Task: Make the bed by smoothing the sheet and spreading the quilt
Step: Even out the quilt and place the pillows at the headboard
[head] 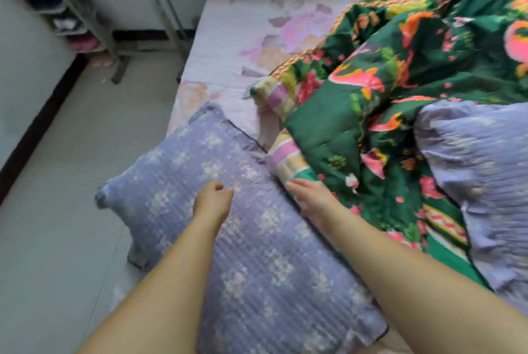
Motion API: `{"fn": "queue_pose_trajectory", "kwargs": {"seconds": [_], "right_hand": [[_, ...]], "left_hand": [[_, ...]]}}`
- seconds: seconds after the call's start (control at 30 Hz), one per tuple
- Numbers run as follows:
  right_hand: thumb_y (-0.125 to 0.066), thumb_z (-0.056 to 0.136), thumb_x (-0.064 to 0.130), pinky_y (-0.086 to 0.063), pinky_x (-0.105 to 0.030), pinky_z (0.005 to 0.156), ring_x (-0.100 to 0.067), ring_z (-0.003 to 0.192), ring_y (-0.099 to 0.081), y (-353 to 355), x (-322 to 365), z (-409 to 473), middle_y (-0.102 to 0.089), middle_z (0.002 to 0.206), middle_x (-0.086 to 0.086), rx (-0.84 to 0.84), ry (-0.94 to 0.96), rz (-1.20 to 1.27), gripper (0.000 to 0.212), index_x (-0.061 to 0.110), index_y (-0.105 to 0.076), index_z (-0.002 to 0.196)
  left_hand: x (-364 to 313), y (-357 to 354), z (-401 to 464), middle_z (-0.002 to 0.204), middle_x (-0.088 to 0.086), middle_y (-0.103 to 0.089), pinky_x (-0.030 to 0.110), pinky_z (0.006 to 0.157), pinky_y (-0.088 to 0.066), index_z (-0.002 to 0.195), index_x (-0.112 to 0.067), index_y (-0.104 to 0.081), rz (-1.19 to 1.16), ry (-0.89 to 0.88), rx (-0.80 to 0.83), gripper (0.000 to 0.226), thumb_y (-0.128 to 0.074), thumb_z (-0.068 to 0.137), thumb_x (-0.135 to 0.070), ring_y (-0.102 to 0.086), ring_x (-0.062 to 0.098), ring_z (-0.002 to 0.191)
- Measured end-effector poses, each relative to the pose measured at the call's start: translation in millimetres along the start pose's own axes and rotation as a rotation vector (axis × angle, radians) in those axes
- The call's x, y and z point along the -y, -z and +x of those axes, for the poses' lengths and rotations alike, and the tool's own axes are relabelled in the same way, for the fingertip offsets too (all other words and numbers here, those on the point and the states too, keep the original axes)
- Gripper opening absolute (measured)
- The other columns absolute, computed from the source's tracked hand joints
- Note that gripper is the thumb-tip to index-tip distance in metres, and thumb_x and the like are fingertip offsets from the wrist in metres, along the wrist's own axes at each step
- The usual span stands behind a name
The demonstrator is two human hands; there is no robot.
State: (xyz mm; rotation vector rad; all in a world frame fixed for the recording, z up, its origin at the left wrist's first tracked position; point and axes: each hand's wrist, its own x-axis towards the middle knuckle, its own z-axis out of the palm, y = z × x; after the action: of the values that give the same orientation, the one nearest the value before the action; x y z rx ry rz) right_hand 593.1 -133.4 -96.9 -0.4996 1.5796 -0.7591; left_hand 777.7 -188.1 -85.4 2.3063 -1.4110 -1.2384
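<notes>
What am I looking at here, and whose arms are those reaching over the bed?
There is no machine here: a person wears a camera on the head, so this single picture looks forward and down along their own bare arms. The left hand hovers over a lilac quilted pillow with loosely curled fingers and holds nothing. The right hand, fingers straight, reaches the edge of a green flowered quilt that lies bunched up on the far side of the bed; whether it touches is blurred. A pale pink flowered sheet shows on the uncovered mattress. A second lilac pillow lies on the quilt at the right. Neither hand has a grip on anything yet.
</notes>
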Motion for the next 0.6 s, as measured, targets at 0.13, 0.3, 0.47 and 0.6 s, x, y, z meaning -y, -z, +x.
{"fn": "queue_pose_trajectory", "kwargs": {"seconds": [0.13,0.3,0.47,0.6], "right_hand": [[-0.057,0.092,0.041,-0.038,-0.019,0.096,-0.019,0.125,-0.05,-53.0,-26.7,21.7,-0.05,0.14,-0.004,0.154,0.0,-0.687,0.058,0.012,-0.045,0.14],[-0.069,0.069,0.066,-0.037,-0.038,0.108,-0.029,0.131,-0.043,-83.5,-50.6,60.7,-0.042,0.145,-0.012,0.111,0.03,-1.052,0.098,0.014,-0.032,0.143],[-0.068,0.054,0.079,-0.042,-0.043,0.099,-0.033,0.125,-0.046,-99.6,-63.1,92.7,-0.046,0.138,-0.015,0.034,-0.003,-1.131,0.122,0.011,-0.022,0.144],[-0.076,0.067,0.057,-0.044,-0.034,0.071,-0.032,0.107,-0.058,-113.8,-66.4,109.0,-0.061,0.116,-0.011,-0.06,0.023,-1.184,0.079,0.01,-0.044,0.122]], "left_hand": [[62.2,19.0,27.5,0.133,0.023,-0.051,0.041,0.103,-0.041,0.129,-0.001,-0.05,-0.036,0.126,-0.073,0.046,-0.059,0.09,-0.025,-0.05,0.036,0.121],[109.0,17.8,38.8,0.153,0.024,-0.018,0.048,0.112,-0.029,0.149,0.0,-0.004,-0.051,0.407,-0.086,0.113,-0.07,0.075,-0.054,-0.022,0.036,0.14],[151.0,4.9,50.3,0.152,0.025,-0.018,0.053,0.111,-0.027,0.149,-0.01,0.012,-0.16,0.583,-0.078,0.137,-0.077,0.059,-0.062,-0.023,0.04,0.139],[190.4,-17.6,83.7,0.135,0.023,-0.051,0.056,0.098,-0.045,0.144,-0.002,-0.03,-0.369,0.639,-0.028,0.154,-0.081,0.015,-0.068,-0.054,0.04,0.119]]}}
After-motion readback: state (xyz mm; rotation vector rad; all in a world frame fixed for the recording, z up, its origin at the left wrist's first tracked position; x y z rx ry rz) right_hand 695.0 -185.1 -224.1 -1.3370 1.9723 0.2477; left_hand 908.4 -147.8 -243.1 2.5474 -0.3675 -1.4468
